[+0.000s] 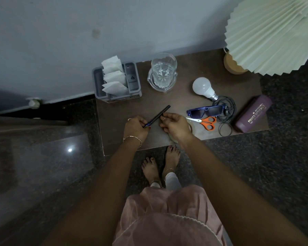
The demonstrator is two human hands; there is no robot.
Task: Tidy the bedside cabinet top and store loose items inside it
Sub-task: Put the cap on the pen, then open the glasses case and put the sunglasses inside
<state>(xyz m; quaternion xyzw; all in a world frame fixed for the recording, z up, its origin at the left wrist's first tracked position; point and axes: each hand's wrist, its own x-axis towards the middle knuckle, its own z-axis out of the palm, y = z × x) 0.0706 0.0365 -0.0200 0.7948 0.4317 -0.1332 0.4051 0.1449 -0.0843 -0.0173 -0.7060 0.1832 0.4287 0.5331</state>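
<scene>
Black and slim, a pen (157, 116) lies at a slant over the dark-brown cabinet top (167, 102) of a bedside cabinet, its near end pinched in the left hand (135, 126), its far end pointing toward the wall. The right hand (175, 125) hovers just beside the barrel with fingers loosely curled and apart, gripping nothing that can be seen; a roll of clear tape (190, 129) sits partly hidden beneath it. Beside that hand lie orange-handled scissors (204, 121), dark sunglasses (205, 111) and a tangle of black cable (226, 114), with a white light bulb (204, 87) touching the cable and a purple spectacle case (252, 113) near the right edge. Farther back stand a glass tumbler of water (163, 71) on a clear coaster, a grey organiser (116, 82) stuffed with white sachets, and a pleated lamp (272, 32). The clearing looks barely begun, and whether the cabinet is open cannot be told. A one-ended grip could let the pen tip and roll off the front edge; a careless sweep rightward could snag the cable and drag the bulb, or nudge the water.
</scene>
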